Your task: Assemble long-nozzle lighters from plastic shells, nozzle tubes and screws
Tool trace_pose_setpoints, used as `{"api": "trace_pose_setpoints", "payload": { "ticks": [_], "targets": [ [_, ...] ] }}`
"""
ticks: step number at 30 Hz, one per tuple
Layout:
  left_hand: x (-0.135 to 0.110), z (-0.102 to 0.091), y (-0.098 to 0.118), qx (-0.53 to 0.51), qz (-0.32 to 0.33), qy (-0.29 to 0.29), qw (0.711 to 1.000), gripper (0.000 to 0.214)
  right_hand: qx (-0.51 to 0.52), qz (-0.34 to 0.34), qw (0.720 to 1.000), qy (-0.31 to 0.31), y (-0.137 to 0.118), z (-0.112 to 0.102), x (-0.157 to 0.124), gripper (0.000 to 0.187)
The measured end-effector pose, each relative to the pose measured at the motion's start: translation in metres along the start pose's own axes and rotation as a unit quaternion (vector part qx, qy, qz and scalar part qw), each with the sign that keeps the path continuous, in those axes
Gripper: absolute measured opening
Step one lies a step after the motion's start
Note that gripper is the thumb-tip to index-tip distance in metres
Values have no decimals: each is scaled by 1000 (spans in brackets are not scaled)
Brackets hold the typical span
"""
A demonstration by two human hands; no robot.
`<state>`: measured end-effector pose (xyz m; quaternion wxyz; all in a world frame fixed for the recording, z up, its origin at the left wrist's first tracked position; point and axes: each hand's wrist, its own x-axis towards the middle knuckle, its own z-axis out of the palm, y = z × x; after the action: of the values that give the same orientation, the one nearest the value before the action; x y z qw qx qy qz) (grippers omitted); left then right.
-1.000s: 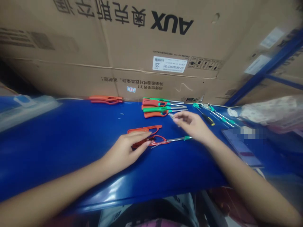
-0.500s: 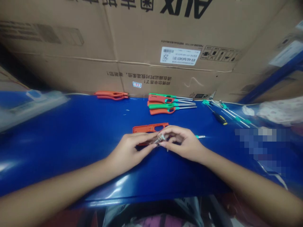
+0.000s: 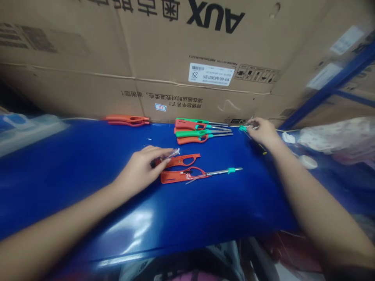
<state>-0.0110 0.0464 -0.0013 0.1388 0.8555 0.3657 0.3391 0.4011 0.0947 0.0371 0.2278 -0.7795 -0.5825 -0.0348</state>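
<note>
Shifted curled right hand (image 3: 263,130), hold unclear, from open lighter (image 3: 172,177) to green piece (image 3: 242,128) beyond; keeping tube (image 3: 175,153) pinched in left hand (image 3: 143,164), outside lighter.

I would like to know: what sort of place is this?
It is probably a makeshift workshop: the blue table bears an opened orange casing and what look like long-stemmed lighters, and printed cardboard stands behind them.
</note>
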Motion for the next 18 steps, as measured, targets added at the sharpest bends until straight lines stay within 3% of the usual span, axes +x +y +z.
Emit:
{"api": "trace_pose_setpoints", "payload": {
  "ticks": [7, 11, 18],
  "targets": [
    [5, 0, -19, 0, -57, -9, 998, 33, -87, 30, 994, -55, 29, 32, 44, 28],
    [10, -3, -30, 38, -79, -17, 996, 31, -120, 35, 989, -76, 33, 45, 53, 35],
    [12, -2, -42, 24, -70, -44, 996, 29, -136, -10, 987, -91, 35, 46, 54, 35]
  ]
}}
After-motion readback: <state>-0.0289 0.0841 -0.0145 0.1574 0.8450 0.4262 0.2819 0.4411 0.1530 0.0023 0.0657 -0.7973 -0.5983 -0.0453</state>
